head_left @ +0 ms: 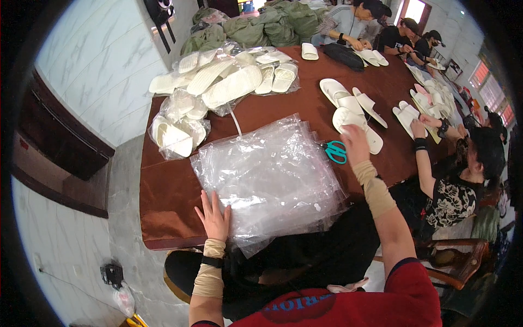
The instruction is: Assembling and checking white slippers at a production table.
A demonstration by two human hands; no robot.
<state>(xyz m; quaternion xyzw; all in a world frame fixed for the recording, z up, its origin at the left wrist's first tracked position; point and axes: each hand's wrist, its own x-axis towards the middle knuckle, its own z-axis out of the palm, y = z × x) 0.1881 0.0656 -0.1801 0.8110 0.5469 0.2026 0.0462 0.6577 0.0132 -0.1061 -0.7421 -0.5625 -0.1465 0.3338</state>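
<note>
Brown-covered table (pixel 169 191): one. Clear plastic bags (pixel 267 174): stacked flat, near side. White slippers (pixel 350 115): loose group, right of the bags, farther off. My left hand (pixel 215 219): fingers spread apart, at the stack's left edge. My right hand (pixel 357 143): over the nearest slippers, fingers bent; clamped or not, I cannot tell. Teal-handled scissors (pixel 332 151): beside the bags.

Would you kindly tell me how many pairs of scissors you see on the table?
1: the teal-handled scissors, lying by the right edge of the clear bags; others may be hidden.
</note>
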